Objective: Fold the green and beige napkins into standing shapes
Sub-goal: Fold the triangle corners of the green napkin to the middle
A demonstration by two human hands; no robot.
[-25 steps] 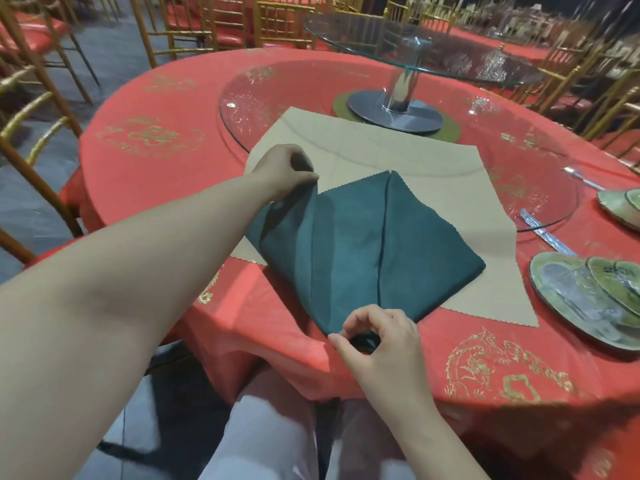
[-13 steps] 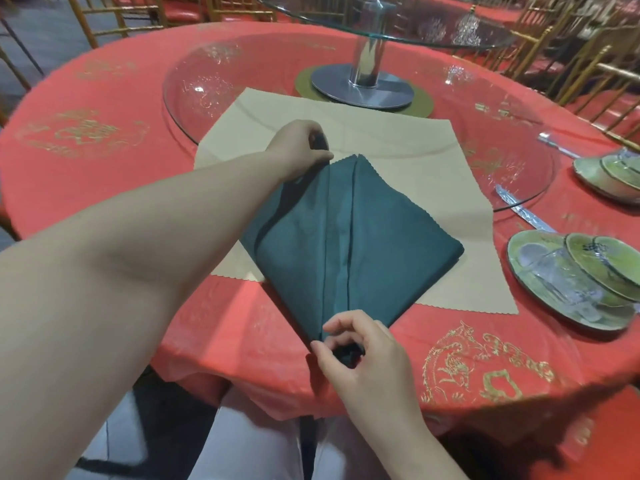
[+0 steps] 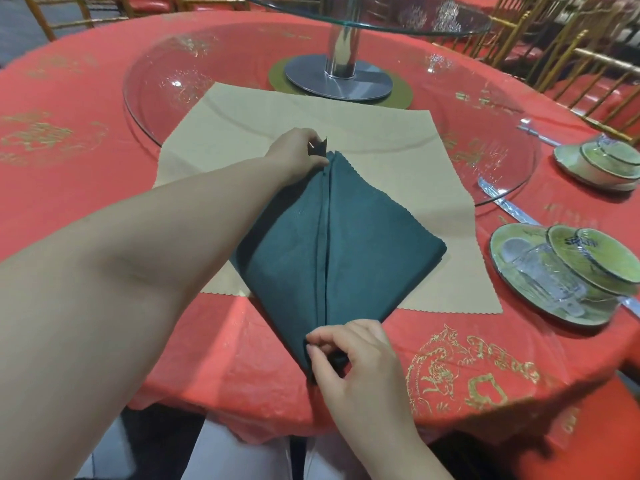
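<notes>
- Green napkin [image 3: 339,251]: folded into a kite shape with a centre seam running tip to tip. It lies flat on the beige napkin [image 3: 381,140], toward the near edge of the tabletop.
- Its near tip pokes past the beige napkin's near edge onto the red tablecloth [image 3: 86,161].
- Left hand [image 3: 298,154]: arm stretched across the table. Fingers are closed tight on the green napkin's far tip, and a small dark corner sticks up between them.
- Right hand [image 3: 356,362]: thumb and forefinger are curled and pinch the napkin's near tip, narrow grip. The other fingers are loosely bent above the cloth.
- Beige napkin: spread open and flat. Its far part overlaps the glass disc [image 3: 485,109]; cannot tell if over or under.
- Green-rimmed plate [image 3: 509,275] with stacked dishes and a glass sits at the right edge, well apart from both napkins.
</notes>
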